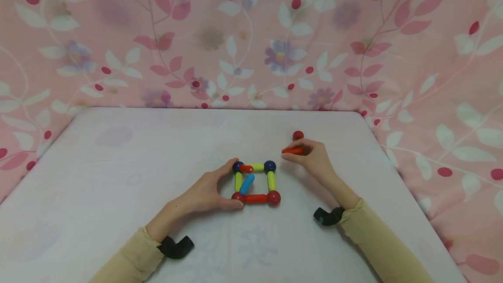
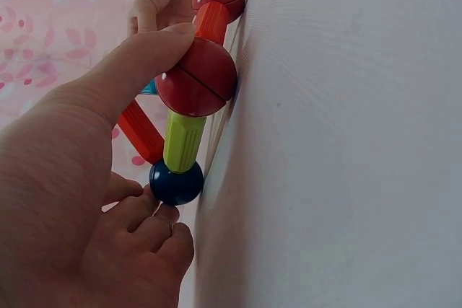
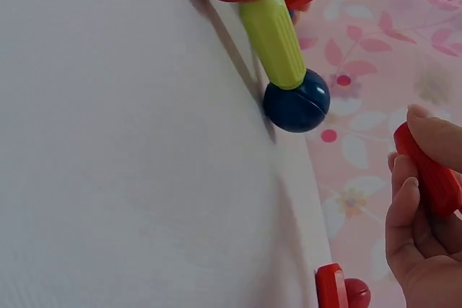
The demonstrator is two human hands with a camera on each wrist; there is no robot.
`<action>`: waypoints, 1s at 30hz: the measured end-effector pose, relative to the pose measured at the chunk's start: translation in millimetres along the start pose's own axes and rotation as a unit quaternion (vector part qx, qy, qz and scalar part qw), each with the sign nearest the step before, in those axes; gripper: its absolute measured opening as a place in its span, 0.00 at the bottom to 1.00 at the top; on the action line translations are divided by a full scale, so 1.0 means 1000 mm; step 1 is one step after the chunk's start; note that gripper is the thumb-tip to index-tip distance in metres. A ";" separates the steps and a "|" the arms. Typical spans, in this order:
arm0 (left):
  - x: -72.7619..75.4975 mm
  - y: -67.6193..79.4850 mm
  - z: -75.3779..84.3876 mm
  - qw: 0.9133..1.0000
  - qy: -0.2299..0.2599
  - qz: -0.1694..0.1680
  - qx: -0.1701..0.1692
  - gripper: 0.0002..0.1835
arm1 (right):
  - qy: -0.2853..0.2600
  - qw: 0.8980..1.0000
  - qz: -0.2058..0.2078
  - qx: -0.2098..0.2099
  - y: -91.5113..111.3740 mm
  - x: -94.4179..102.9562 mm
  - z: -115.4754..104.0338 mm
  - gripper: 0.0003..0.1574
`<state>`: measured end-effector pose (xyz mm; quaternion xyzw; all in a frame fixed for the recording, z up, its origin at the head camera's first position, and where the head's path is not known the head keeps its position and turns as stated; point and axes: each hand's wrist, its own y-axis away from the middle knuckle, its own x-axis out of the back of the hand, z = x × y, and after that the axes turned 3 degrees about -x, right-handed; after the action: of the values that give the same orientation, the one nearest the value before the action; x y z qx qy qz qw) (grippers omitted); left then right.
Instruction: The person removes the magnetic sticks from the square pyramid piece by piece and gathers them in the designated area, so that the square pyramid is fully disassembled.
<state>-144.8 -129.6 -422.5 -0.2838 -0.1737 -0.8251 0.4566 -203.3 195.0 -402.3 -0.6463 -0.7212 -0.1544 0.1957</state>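
Note:
A square frame of magnetic rods and balls (image 1: 256, 198) lies on the table. Its far corners are dark blue balls (image 1: 270, 166), its near corners red balls (image 1: 273, 198). Yellow-green rods (image 1: 272, 181) form three sides and a red rod the near one. From the left corners rise a blue rod (image 1: 247, 184) and a second red rod (image 2: 141, 131). My left hand (image 1: 208, 191) grips the frame's left side, thumb on the near red ball, fingers at the far blue ball. Right of the frame, my right hand (image 1: 316, 158) pinches a loose red rod (image 3: 427, 167) between thumb and fingers.
Just beyond my right hand sits a separate red ball (image 1: 298, 135), with another red rod (image 3: 330, 286) beside it. The white table (image 1: 118, 165) meets a pink floral cloth (image 1: 251, 34) at its far edge. Dark wrist devices (image 1: 177, 247) sit at both sleeves.

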 end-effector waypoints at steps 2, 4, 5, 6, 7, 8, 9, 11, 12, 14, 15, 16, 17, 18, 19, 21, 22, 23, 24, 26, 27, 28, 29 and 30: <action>0.000 0.000 0.000 1.000 -0.001 0.000 0.001 0.60 | 0.000 1.000 0.008 0.003 -0.001 0.005 -0.001 0.21; 0.000 0.000 0.000 1.000 0.000 0.001 0.001 0.60 | 0.002 1.000 0.015 0.007 -0.002 0.009 -0.002 0.21; 0.000 0.000 0.000 1.000 0.000 0.001 0.002 0.60 | 0.005 1.000 0.017 0.008 -0.002 0.011 -0.002 0.20; 0.000 0.000 0.000 1.000 0.000 0.001 0.001 0.60 | 0.005 1.000 0.018 0.008 -0.003 0.013 -0.003 0.20; 0.000 0.000 0.000 1.000 0.001 0.001 0.000 0.60 | 0.002 1.000 0.018 0.007 -0.004 0.015 -0.003 0.20; 0.000 0.000 0.000 1.000 0.001 0.001 0.000 0.60 | 0.000 1.000 0.018 0.006 -0.004 0.017 -0.003 0.20; 0.000 0.000 0.000 1.000 0.003 0.001 0.000 0.60 | -0.002 1.000 0.017 0.003 -0.005 0.018 -0.002 0.20; 0.000 0.000 0.000 1.000 0.004 -0.001 0.002 0.61 | -0.003 1.000 0.015 -0.001 -0.006 0.022 -0.001 0.21; 0.000 0.000 0.000 1.000 0.004 -0.001 0.002 0.61 | -0.005 1.000 0.014 -0.005 -0.007 0.024 0.000 0.21; -0.001 0.001 0.001 1.000 0.004 0.000 0.000 0.61 | -0.002 1.000 0.015 -0.009 -0.009 0.027 0.001 0.23; 0.000 0.001 0.001 1.000 0.005 0.001 0.001 0.61 | 0.002 1.000 0.018 -0.011 -0.010 0.028 0.002 0.23; 0.000 0.001 0.001 1.000 0.004 0.001 0.002 0.61 | 0.009 1.000 0.021 -0.013 -0.011 0.030 0.003 0.24; 0.000 0.002 0.001 1.000 0.005 0.001 0.002 0.61 | 0.012 1.000 0.024 -0.016 -0.012 0.031 0.004 0.25; 0.000 0.002 0.001 1.000 0.004 0.001 0.002 0.61 | 0.014 0.999 0.026 -0.020 -0.013 0.032 0.005 0.25; 0.000 0.002 0.001 1.000 0.004 0.001 0.001 0.60 | 0.017 0.999 0.028 -0.022 -0.013 0.032 0.006 0.25; 0.000 0.002 0.001 1.000 0.003 0.000 0.002 0.61 | 0.023 0.999 0.032 -0.030 -0.014 0.034 0.008 0.26; 0.001 0.002 0.002 1.000 0.001 0.001 -0.001 0.60 | 0.024 0.999 0.033 -0.034 -0.015 0.034 0.009 0.26; 0.001 0.002 0.001 1.000 0.001 0.001 -0.002 0.60 | 0.023 0.998 0.034 -0.038 -0.015 0.035 0.010 0.27; 0.001 0.002 0.002 1.000 0.000 0.000 -0.002 0.60 | 0.028 0.998 0.035 -0.039 -0.015 0.035 0.012 0.27; 0.001 0.001 0.002 1.000 0.001 0.000 -0.003 0.60 | 0.033 0.998 0.038 -0.043 -0.016 0.036 0.015 0.27; 0.001 0.001 0.002 1.000 0.001 0.001 -0.003 0.60 | 0.035 0.998 0.039 -0.042 -0.016 0.036 0.017 0.27; 0.001 0.001 0.001 1.000 0.001 0.000 -0.001 0.60 | 0.038 0.998 0.040 -0.041 -0.016 0.036 0.019 0.27; 0.001 0.001 0.001 1.000 0.001 0.000 0.001 0.60 | 0.041 0.998 0.041 -0.040 -0.017 0.036 0.021 0.26; 0.001 0.001 0.001 1.000 0.001 0.000 0.001 0.60 | 0.045 0.997 0.041 -0.039 -0.017 0.036 0.023 0.25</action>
<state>-143.9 -129.9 -421.4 -0.2824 -0.1737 -0.8255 0.4568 -225.5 235.1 -404.6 -0.6752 -0.6777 -0.2031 0.2085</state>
